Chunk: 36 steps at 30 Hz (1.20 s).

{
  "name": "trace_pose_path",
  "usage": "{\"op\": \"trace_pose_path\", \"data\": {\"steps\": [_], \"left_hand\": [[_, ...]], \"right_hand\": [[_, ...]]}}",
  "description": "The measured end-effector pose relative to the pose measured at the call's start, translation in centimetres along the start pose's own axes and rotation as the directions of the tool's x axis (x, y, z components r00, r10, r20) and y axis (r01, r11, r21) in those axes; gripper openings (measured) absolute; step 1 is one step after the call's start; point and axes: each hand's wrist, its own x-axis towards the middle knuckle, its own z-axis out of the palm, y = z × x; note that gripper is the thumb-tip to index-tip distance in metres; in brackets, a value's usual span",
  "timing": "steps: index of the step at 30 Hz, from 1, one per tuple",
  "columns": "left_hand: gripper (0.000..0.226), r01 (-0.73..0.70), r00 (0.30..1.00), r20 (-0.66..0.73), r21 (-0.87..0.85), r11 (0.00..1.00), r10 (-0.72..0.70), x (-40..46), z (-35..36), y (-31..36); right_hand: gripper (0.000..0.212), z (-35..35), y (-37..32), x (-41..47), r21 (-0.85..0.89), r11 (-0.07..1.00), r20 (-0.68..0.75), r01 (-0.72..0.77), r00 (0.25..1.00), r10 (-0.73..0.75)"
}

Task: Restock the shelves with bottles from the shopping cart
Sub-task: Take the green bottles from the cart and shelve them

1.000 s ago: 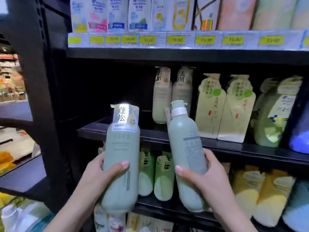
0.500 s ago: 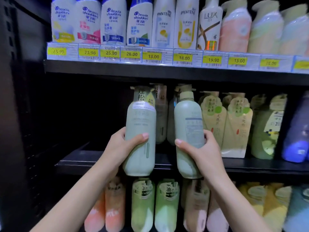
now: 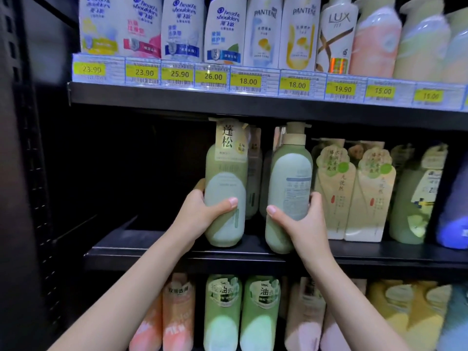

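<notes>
I hold two pale green pump bottles upright over the front of the black middle shelf [image 3: 141, 243]. My left hand [image 3: 202, 214] grips the left bottle [image 3: 226, 178], whose front label with large characters faces me. My right hand [image 3: 298, 221] grips the right bottle [image 3: 291, 178], turned so its back label shows. Both bottle bases sit at about the level of the shelf board; whether they touch it I cannot tell. Two similar bottles [image 3: 254, 173] stand just behind them. The shopping cart is out of view.
The middle shelf left of my hands is dark and bare back to the rear. Cream bottles [image 3: 354, 191] and green ones [image 3: 415, 198] stand to the right. The price-tag shelf [image 3: 248, 81] above carries white shampoo bottles; green and pink bottles [image 3: 222, 312] fill the shelf below.
Both hands rose with their bottles from below the middle shelf up to its level and moved inward over the shelf's front, while my view tilted upward.
</notes>
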Motion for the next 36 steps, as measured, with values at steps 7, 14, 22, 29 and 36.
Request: {"op": "trace_pose_path", "data": {"steps": [7, 14, 22, 29, 36], "left_hand": [[0.055, -0.050, 0.999, 0.011, -0.040, 0.998, 0.050, 0.6, 1.1, -0.9], [0.066, -0.015, 0.999, 0.032, -0.123, 0.992, 0.019, 0.7, 0.7, -1.7], [0.072, 0.020, 0.999, 0.044, -0.141, 0.990, -0.014, 0.7, 0.4, -2.1], [0.075, 0.016, 0.999, 0.042, -0.103, 0.995, -0.012, 0.5, 0.4, -2.0], [0.081, 0.004, 1.000, -0.016, -0.127, 0.992, -0.006, 0.2, 0.7, -1.8]], "right_hand": [[0.060, -0.2, 0.8, 0.4, -0.027, 0.999, 0.029, -0.036, 0.999, 0.037], [0.049, -0.8, 1.4, 0.4, 0.109, 0.988, 0.106, -0.106, 0.990, 0.094], [0.068, -0.5, 1.1, 0.0, -0.128, 0.989, 0.030, -0.080, 0.996, 0.085], [0.047, -0.9, 1.4, 0.0, -0.031, 0.993, 0.106, -0.115, 0.987, 0.117], [0.060, -0.6, 1.5, 0.0, -0.115, 0.989, 0.022, -0.096, 0.995, 0.099]]}}
